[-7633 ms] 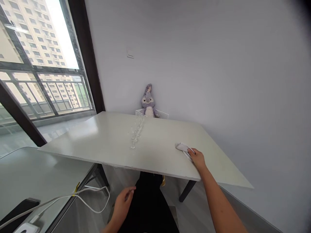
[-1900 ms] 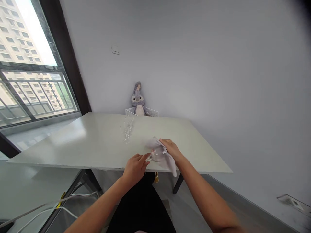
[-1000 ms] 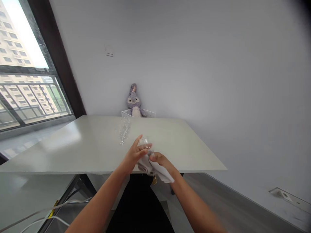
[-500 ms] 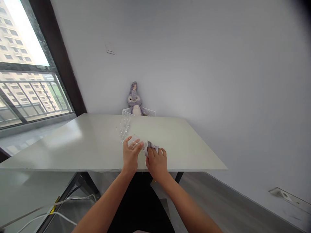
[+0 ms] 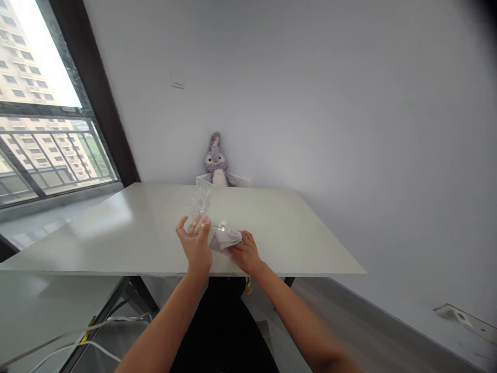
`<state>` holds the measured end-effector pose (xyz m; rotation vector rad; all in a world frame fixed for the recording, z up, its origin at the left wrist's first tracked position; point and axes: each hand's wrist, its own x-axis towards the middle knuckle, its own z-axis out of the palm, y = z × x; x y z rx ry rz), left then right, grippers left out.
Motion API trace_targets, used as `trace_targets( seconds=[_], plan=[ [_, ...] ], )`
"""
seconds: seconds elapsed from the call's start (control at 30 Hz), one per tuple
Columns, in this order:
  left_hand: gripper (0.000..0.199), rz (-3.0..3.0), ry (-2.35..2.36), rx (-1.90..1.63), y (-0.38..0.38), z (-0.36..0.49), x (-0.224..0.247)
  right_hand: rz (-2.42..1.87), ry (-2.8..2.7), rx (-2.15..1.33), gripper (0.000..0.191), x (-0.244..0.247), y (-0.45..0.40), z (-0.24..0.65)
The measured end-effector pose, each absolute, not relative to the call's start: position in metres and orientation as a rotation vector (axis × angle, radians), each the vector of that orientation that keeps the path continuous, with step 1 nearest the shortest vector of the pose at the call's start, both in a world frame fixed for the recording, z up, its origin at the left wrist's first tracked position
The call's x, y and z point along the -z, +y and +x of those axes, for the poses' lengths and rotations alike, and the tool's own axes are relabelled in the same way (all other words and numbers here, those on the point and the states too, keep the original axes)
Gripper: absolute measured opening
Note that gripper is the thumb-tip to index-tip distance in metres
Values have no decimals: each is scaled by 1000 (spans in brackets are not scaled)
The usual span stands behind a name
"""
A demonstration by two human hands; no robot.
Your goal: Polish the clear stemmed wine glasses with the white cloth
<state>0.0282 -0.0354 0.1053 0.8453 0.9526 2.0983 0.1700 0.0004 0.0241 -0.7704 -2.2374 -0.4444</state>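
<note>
My left hand (image 5: 196,246) curls its fingers around the bowl of a clear wine glass (image 5: 222,228), which lies tilted sideways with its stem and round foot toward the right. The bowl is see-through and hard to make out between the fingers. In my right hand (image 5: 245,254) is a pale grey-white cloth (image 5: 225,239), pinched at its right end and draped just below the glass's foot. Whether cloth and glass touch, I cannot tell. Just beyond my left hand, more clear glassware (image 5: 201,199) stands on the table; its outline is faint.
Both hands are over the near part of a white table (image 5: 279,223). At its far edge a grey plush toy (image 5: 218,163) sits in a white mesh basket (image 5: 243,181) against the wall. White cables (image 5: 97,326) hang at lower left, beside a window.
My left hand has moved left with the glass. The cloth, bunched under my right hand before, now hangs more spread out to the left, and the glass's foot shows above it.
</note>
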Motion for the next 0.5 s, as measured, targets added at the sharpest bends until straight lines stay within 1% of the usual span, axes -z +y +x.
trace_targets(
  seconds=[0.07, 0.1, 0.17, 0.23, 0.33, 0.43, 0.5],
  plan=[
    [59, 873, 940, -2214, -32, 23, -111, -774, -2339, 386, 22, -22, 9, 170],
    [60, 898, 933, -2270, -31, 20, -114, -810, -2389, 347, 24, -23, 13, 171],
    [62, 961, 923, -2357, -28, 15, -120, -960, -2448, 267, 28, -28, 18, 174],
    [62, 1029, 916, -2388, -27, 15, -123, -1160, -2395, 221, 28, -42, 20, 179],
    [64, 1136, 911, -2351, -28, 25, -117, -1339, -2155, 244, 30, -70, 15, 180],
    [65, 1233, 889, -2226, -32, 47, -106, -1283, -2113, 205, 37, -92, 3, 171],
    [67, 1308, 863, -2106, -34, 62, -99, -1292, -2168, 121, 29, -96, -2, 165]
  ],
)
